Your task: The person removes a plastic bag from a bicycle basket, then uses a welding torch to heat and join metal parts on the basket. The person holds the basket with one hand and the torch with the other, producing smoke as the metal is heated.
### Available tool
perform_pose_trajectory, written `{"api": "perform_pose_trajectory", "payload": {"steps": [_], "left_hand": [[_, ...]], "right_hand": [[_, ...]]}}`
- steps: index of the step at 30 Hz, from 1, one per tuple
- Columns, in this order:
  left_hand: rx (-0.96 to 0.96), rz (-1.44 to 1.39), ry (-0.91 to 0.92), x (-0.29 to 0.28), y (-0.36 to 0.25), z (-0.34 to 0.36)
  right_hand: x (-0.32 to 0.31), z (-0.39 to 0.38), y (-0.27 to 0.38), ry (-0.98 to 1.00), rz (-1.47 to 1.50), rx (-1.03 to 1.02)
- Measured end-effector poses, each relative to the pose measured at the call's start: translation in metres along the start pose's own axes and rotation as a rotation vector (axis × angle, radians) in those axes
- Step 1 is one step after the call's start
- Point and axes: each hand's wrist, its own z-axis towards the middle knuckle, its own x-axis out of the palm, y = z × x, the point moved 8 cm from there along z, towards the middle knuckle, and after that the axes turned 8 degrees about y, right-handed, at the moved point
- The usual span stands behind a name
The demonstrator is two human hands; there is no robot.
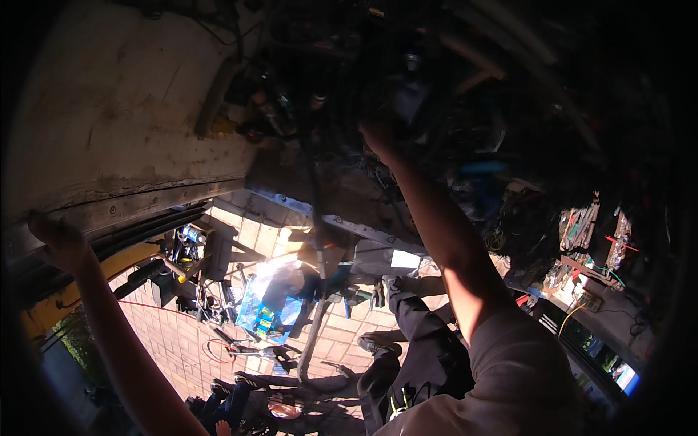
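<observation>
At the far left, my left hand (59, 241) rests against the metal rail (142, 206) along the lower edge of a large pale panel (131, 87). Its fingers are dark and blurred, so their grip does not show clearly. My right arm stretches up and forward into a deeply shadowed space full of hoses and cables. There my right hand (375, 138) is beside a dark hanging hose (313, 182). Shadow hides its fingers and anything in them. A small bottle-like thing (411, 62) shows faintly beyond that hand.
Below lies sunlit brick paving (174, 338) with a blue plastic sheet (273, 305), a black tool box (190, 251) and scattered tools. A metal-edged beam (342, 224) crosses above it. Bundled wires and metal pieces (578, 229) are at the right. Another person's shoes (231, 384) show at the bottom.
</observation>
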Motion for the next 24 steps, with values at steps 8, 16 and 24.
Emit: {"api": "perform_pose_trajectory", "payload": {"steps": [8, 16, 24], "left_hand": [[-0.695, -0.987, 0.354, -0.01, -0.045, 0.0], [-1.344, -1.667, 1.567, -0.255, -0.326, -0.358], [-1.497, -2.251, 0.873, -0.526, -0.25, -0.374]], "right_hand": [[-0.027, -0.283, -0.007, 0.528, 0.432, 0.315], [0.019, -0.574, -0.056, 1.053, 0.153, 0.269], [0.068, -0.809, -0.106, 1.233, -0.195, -0.418]]}}
